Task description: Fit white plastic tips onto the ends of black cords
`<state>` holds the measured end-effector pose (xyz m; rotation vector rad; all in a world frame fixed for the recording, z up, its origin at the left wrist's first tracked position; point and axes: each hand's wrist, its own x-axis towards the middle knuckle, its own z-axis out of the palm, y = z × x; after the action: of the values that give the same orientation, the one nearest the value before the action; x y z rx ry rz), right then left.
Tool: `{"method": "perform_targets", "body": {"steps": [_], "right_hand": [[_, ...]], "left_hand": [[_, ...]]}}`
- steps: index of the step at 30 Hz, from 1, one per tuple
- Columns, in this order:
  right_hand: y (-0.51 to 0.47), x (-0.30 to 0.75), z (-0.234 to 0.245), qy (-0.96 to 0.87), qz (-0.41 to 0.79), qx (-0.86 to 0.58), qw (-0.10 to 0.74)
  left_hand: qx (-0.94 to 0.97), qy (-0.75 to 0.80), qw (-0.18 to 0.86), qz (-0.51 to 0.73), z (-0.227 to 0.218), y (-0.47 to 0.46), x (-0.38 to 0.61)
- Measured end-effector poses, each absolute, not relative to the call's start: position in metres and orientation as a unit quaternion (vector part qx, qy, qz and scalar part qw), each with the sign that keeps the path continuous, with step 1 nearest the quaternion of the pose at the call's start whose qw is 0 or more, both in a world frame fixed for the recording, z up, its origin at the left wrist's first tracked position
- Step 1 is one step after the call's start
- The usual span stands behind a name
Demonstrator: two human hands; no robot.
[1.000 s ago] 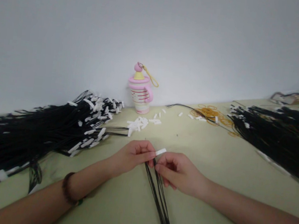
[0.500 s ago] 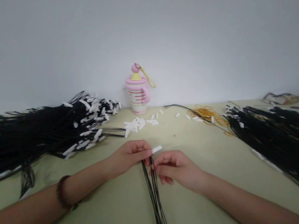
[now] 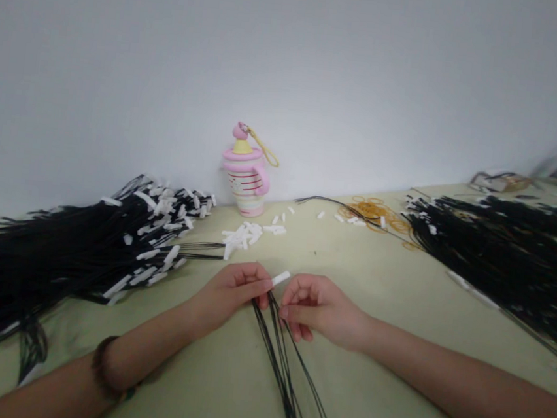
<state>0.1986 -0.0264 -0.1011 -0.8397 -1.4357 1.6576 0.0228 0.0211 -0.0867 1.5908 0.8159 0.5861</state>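
Observation:
My left hand [image 3: 233,297] pinches a short white tube-like piece [image 3: 281,278] between thumb and fingers, with its free end pointing up to the right. From the same grip, several thin black wires [image 3: 276,373] hang down toward the bottom edge. Thumb and index finger of my right hand [image 3: 325,311] are pinched on a few of these wires, which stand apart to the right of the others. The wires' upper ends are hidden by my left fingers.
Large bundles of black wires with white ends lie left [image 3: 58,247] and right [image 3: 511,244]. Ahead are loose white pieces [image 3: 244,235], a pink-and-white cup [image 3: 246,179] by the wall and yellow-brown rubber bands [image 3: 369,210]. A single wire [image 3: 326,199] crosses the bands.
Some wires have been drawn away to the right of the rest by my right hand. The left hand keeps its grip on the white piece. The whole view has shifted slightly.

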Motion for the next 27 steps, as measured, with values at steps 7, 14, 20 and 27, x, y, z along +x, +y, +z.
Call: {"method": "perform_targets", "body": {"steps": [7,14,20,27], "right_hand": [[-0.027,0.199,-0.099,-0.536,0.67,-0.326,0.397],[-0.001,0.243,-0.087,-0.312,0.837,-0.215,0.394],[0.03,0.316,-0.074,-0.208,0.674,-0.238,0.668],[0.038,0.366,-0.065,-0.198,0.533,-0.298,0.767]], "left_hand": [[0.673,0.352,0.598,0.257,-0.09,0.023,0.022],[0.61,0.361,0.647,0.28,-0.09,0.025,0.023],[0.585,0.371,0.659,0.292,-0.088,0.024,0.024],[0.584,0.364,0.665,0.289,-0.087,0.025,0.023]]}}
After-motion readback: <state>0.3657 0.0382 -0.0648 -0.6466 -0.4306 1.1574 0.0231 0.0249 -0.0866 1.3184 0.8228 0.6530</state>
